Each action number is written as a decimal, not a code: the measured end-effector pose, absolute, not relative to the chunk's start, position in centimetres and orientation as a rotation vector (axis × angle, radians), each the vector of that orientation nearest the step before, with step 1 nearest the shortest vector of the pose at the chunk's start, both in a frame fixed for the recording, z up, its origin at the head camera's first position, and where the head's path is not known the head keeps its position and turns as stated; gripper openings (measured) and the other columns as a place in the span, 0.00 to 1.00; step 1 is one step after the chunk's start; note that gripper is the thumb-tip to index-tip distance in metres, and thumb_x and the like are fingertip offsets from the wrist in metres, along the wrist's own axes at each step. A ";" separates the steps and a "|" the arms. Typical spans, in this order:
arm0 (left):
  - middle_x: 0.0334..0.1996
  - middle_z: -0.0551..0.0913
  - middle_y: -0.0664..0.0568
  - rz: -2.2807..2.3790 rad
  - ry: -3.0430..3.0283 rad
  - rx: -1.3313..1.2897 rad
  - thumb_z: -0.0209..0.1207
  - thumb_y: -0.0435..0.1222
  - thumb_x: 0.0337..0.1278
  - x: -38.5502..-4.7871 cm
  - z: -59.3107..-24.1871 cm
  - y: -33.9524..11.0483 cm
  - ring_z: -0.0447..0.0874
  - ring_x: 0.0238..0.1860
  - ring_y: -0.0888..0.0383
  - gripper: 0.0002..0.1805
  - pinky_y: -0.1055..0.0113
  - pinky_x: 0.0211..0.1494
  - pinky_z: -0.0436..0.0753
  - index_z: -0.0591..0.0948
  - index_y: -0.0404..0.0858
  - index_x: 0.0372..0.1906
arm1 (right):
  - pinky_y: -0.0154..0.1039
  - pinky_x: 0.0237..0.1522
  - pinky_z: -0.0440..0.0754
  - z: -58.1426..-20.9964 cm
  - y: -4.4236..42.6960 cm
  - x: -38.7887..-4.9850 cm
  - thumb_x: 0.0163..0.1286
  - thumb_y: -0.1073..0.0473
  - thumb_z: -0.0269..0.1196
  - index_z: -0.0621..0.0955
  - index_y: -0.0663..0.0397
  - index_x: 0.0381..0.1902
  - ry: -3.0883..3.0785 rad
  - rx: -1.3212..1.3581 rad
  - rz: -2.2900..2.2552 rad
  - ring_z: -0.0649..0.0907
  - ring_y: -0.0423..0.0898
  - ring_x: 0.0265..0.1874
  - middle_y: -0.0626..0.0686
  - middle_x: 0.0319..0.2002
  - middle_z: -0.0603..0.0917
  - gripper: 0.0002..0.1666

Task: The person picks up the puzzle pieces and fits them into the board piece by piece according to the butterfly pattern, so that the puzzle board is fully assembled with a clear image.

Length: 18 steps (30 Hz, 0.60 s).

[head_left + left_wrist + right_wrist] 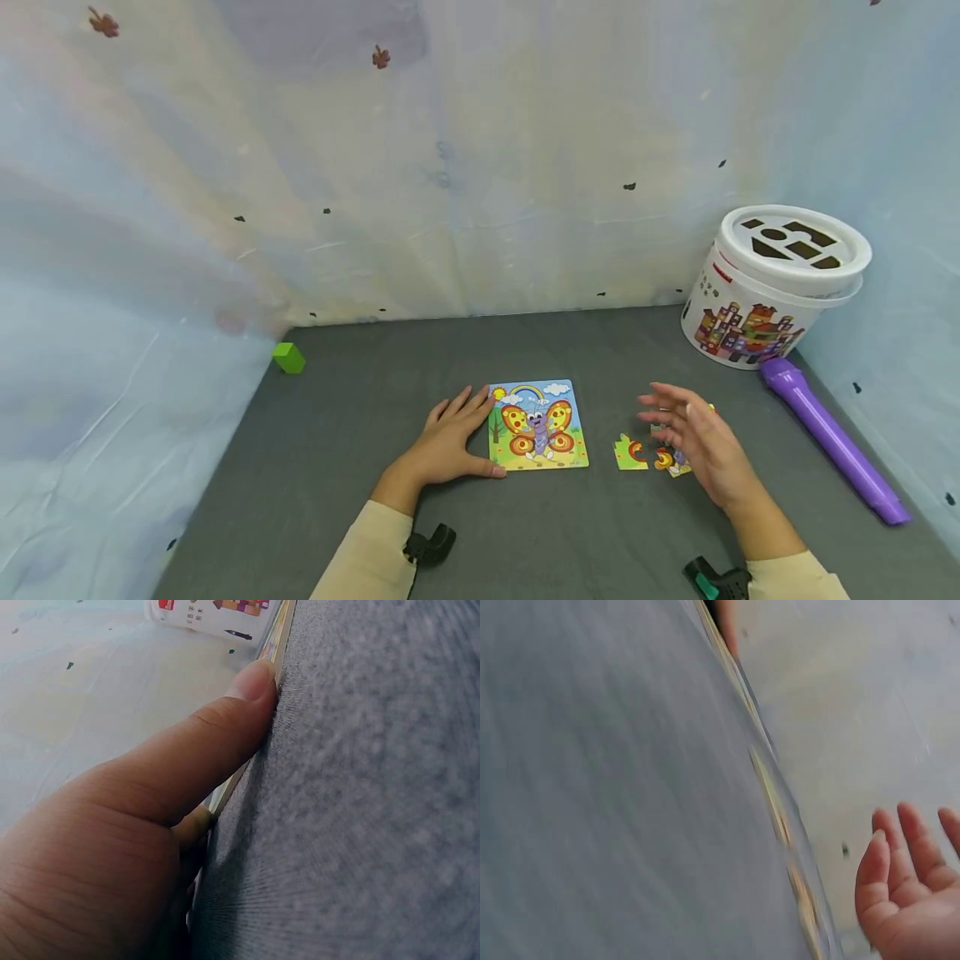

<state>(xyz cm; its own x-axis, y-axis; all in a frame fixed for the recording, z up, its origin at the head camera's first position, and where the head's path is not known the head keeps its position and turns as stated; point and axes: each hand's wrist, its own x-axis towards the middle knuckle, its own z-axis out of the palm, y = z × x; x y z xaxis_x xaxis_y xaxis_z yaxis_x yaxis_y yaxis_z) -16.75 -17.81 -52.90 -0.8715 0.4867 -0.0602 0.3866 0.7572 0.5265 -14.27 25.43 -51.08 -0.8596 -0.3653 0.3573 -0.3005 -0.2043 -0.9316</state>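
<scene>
A square butterfly puzzle lies flat on the grey cloth. My left hand rests at its left side, the fingers stretched towards the upper left corner and the thumb touching the lower left one. In the left wrist view the thumb lies along the thin edge of the puzzle. Off to the right, my right hand is raised over loose puzzle pieces, its fingers slightly bent and holding nothing. Part of those pieces is hidden behind this hand. In the right wrist view the right hand is apart from the pieces.
A white bucket with a lid of shaped holes stands at the back right. In front of it a purple tube lies along the right edge. A green block sits at the back left corner. Pale sheeting hangs behind.
</scene>
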 end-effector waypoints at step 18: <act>0.89 0.45 0.58 0.756 2.747 0.692 0.73 0.72 0.52 -17.0 -52.9 -17.7 0.35 0.88 0.52 0.68 0.41 0.83 0.37 0.53 0.48 0.90 | 0.45 0.60 0.75 -52.7 29.7 -15.1 0.83 0.53 0.67 0.73 0.64 0.78 2.899 -0.394 -1.385 0.76 0.55 0.65 0.64 0.67 0.78 0.35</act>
<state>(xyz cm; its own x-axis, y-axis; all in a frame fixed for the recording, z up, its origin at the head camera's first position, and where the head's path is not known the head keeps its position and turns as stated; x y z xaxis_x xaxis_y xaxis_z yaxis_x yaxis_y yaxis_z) -16.95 -17.66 -52.86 -0.8681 0.4907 -0.0745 0.3835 0.7584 0.5270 -15.07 29.70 -52.65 -0.9659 -0.1771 0.1890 -0.2584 0.6051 -0.7531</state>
